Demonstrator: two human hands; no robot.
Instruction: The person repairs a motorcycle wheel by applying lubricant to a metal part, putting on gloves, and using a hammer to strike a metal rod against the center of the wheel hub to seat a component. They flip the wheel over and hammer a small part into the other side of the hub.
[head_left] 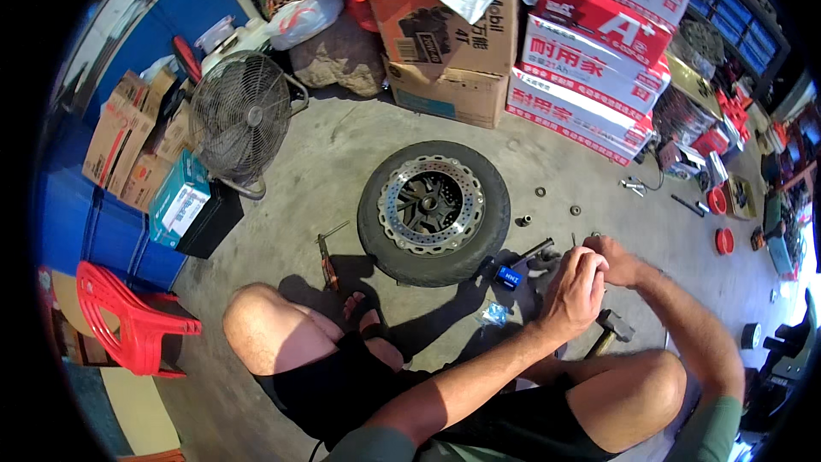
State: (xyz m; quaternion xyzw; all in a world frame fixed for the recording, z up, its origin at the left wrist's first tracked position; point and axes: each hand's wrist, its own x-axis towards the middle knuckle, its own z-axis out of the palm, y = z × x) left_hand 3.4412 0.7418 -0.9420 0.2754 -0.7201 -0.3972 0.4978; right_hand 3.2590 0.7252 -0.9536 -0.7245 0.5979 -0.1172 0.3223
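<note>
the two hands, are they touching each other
Touching: the head view shows the left hand overlapping and pressed against the right hand, no gap between them, above the floor beside the wheel.

We count the workshop floor, kind by kind.

We've got one wheel (434, 212) lying flat, one floor fan (240, 115), one red plastic chair (128, 312) and one hammer (609, 328) by the knee. Two hands are in, the left hand (571, 293) and the right hand (614, 258). We spot three small rings or nuts (540, 192) loose on the concrete, and four red-and-white cartons (590, 77) stacked behind.
</note>
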